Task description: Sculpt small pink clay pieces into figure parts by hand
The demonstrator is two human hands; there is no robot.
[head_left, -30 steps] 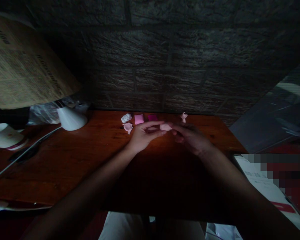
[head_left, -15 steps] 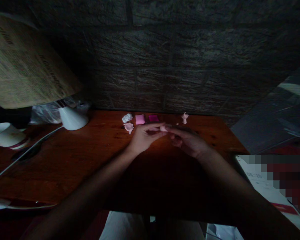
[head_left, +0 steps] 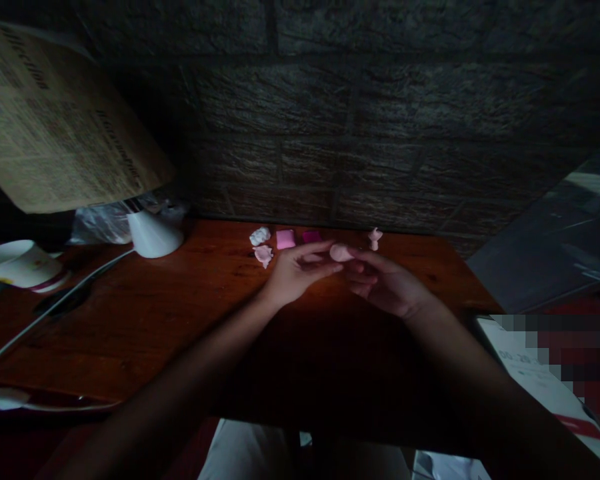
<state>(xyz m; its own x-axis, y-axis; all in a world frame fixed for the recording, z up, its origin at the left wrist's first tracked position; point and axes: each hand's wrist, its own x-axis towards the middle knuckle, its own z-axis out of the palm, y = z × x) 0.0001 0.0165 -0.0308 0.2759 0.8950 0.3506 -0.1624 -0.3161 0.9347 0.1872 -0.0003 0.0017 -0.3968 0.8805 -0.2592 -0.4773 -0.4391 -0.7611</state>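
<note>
A flattened, rounded piece of pale pink clay (head_left: 340,253) is held up over the table between both hands. My right hand (head_left: 383,280) pinches its right side, with the other fingers curled beneath. My left hand (head_left: 300,268) has thumb and fingertips closed in on its left side. Behind my left hand lie a white lump of clay (head_left: 260,235), a ragged pale pink piece (head_left: 263,255), a brighter pink square block (head_left: 286,239) and a magenta piece (head_left: 311,237), partly covered by my fingers. A small upright pink clay figure (head_left: 375,239) stands behind my right hand.
A lamp with a newsprint shade (head_left: 75,127) and white base (head_left: 154,235) stands left on the wooden table (head_left: 180,300). Near it are a paper cup (head_left: 23,265), a white cord (head_left: 55,310) and a plastic bag (head_left: 100,223). A brick wall (head_left: 305,113) closes the back.
The pink piece has turned so its round, flat face shows more. Both hands have shifted slightly right in the picture, along with the whole view.
</note>
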